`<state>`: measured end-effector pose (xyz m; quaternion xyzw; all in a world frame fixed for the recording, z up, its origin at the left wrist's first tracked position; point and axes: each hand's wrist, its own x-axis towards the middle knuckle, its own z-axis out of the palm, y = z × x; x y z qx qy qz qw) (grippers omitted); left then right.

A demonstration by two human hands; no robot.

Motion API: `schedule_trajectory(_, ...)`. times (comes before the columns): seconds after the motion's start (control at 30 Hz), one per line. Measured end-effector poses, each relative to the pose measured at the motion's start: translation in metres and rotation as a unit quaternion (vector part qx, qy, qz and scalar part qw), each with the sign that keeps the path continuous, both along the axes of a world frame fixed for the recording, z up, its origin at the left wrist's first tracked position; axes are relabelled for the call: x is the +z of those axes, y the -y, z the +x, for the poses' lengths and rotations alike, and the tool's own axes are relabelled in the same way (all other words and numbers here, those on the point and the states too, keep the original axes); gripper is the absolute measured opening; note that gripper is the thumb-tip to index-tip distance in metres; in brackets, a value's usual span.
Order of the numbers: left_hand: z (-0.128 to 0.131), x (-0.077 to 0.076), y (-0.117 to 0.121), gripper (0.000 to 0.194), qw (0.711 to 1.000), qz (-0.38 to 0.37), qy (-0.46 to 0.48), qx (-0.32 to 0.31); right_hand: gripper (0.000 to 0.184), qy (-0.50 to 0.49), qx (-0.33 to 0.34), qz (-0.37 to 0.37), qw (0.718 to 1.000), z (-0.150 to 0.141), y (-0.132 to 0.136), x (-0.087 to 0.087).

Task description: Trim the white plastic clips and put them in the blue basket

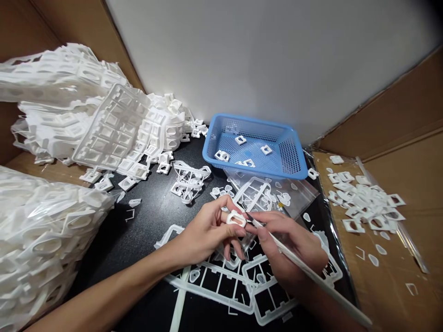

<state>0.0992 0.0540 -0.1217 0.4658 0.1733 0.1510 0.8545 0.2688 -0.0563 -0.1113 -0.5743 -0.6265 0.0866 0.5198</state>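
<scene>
My left hand (pixel 204 229) pinches a small white plastic frame piece (pixel 229 218) with an oval opening between thumb and fingers. In my right hand (pixel 294 240) is a long, pale-handled craft knife (pixel 294 258), held like a pen. Its dark, thin tip is at the right edge of the piece; whether it touches cannot be made out. Below both hands lie white plastic sprue frames (pixel 221 295) with thin cross bars, overlapping on the black table. Small white offcuts (pixel 226 189) and a clear plastic bag (pixel 301 196) lie just beyond my fingers.
A blue basket (pixel 298 157) with several white pieces stands at the back. Bagged and stacked white parts (pixel 114 129) pile up at the left, with a full clear bag (pixel 41 230) nearer me. Loose white pieces (pixel 363 203) lie on cardboard at the right. Cardboard walls (pixel 404 97) enclose the sides.
</scene>
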Motion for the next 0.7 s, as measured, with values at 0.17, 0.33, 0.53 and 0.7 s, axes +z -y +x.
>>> schedule_trajectory(0.17,0.001,0.003,-0.001,0.026,1.000,0.015,-0.024,0.013,0.015,-0.063,0.026,-0.056,0.996,0.004,0.000,0.004)
schedule_trajectory(0.33,0.000,0.002,-0.003,0.031,0.999,0.017,-0.024,0.029,0.017,-0.033,0.071,-0.082,0.994,0.008,-0.003,0.011)
schedule_trajectory(0.53,0.000,0.000,-0.004,0.032,0.999,0.012,-0.034,0.021,0.016,-0.002,0.096,-0.118,0.988,0.014,-0.005,0.022)
schedule_trajectory(0.7,0.001,0.002,-0.003,0.035,0.999,-0.001,-0.049,0.014,0.018,-0.022,0.112,-0.191,0.975,0.023,-0.005,0.030)
